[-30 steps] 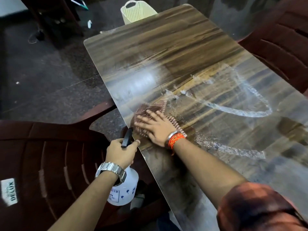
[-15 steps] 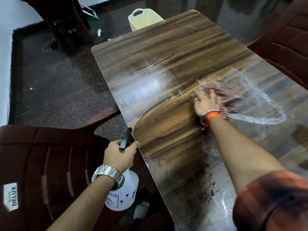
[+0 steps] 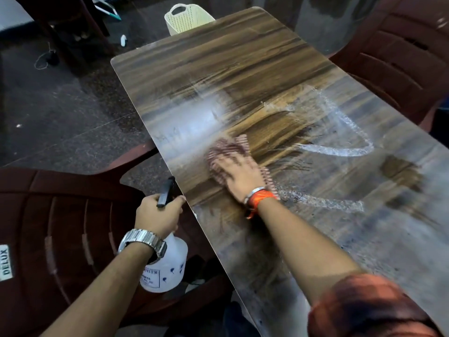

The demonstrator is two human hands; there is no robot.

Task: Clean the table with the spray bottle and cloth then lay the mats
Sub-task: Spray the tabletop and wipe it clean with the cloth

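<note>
Head view: the right hand (image 3: 239,176), fingers flat and spread, presses the cloth (image 3: 230,148) near the table's (image 3: 243,57) nine-o'clock edge, apparently mid-wipe (no mats visible). The left hand (image 3: 158,212) grips the spray bottle (image 3: 165,266) off the edge at seven o'clock. Foam streaks (image 3: 340,150) toward three o'clock likely need the next pass; open tabletop at twelve.

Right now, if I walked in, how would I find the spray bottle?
Find the long wooden table, then look just off its left edge, by the dark red chair. There the left hand grips the spray bottle by its black top. Its white body with blue print stands out from the dark things around it.
</note>
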